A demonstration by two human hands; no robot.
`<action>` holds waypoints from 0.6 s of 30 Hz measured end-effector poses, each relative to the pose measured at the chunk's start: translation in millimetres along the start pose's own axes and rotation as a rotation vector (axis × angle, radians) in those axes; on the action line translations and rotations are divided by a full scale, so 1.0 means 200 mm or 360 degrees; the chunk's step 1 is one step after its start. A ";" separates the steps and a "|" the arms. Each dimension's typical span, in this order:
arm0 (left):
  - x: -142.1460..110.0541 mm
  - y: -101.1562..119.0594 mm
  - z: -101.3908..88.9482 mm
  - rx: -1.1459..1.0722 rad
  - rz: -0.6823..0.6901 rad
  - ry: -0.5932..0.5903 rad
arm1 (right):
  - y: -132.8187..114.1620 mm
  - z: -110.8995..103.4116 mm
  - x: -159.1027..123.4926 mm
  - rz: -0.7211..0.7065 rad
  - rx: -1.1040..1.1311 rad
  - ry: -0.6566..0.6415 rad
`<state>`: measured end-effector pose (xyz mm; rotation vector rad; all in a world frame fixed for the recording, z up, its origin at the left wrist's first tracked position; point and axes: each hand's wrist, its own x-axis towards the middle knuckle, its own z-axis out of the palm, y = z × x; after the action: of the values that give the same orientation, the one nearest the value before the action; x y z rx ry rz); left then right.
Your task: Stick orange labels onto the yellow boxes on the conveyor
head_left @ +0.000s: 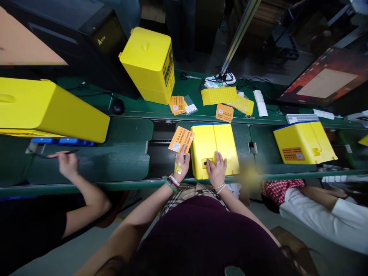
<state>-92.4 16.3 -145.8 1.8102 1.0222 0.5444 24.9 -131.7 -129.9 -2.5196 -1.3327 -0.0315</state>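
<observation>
The yellow plastic case (215,150) is being kept lying on the green bench (120,168), close to the bench's near edge and directly in front of the person. The right hand (217,169) is being rested on the case, with its grip loosely spread and its fingers (212,158) being laid over a small yellow catch (207,163); nothing is being pinched. The orange card (181,139) is being pinched by the grip of the left hand (181,164), just beside the case and over a dark gap in the bench. Small yellow stickers (178,168) are being carried on the back of that hand.

Farther along the bench, a second yellow case (304,143) is being left closed at the right, and a tall yellow case (148,65) is being stood on the far side. A small stack of orange cards (177,105), yellow sticker sheets (218,96) and scissors (189,76) are being left there too. At the left, a thin dark pen (61,153) is being held by a co-worker's hand (67,165) above the bench.
</observation>
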 end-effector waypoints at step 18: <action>-0.07 0.01 0.12 0.0030 -0.0412 -0.0173 | 0.07 -0.01 -0.01 -0.0271 0.0089 -0.0106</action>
<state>-80.9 -7.6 -153.7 1.6717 1.1670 0.2765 34.8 -140.6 -132.4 -2.3744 -1.5492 0.0540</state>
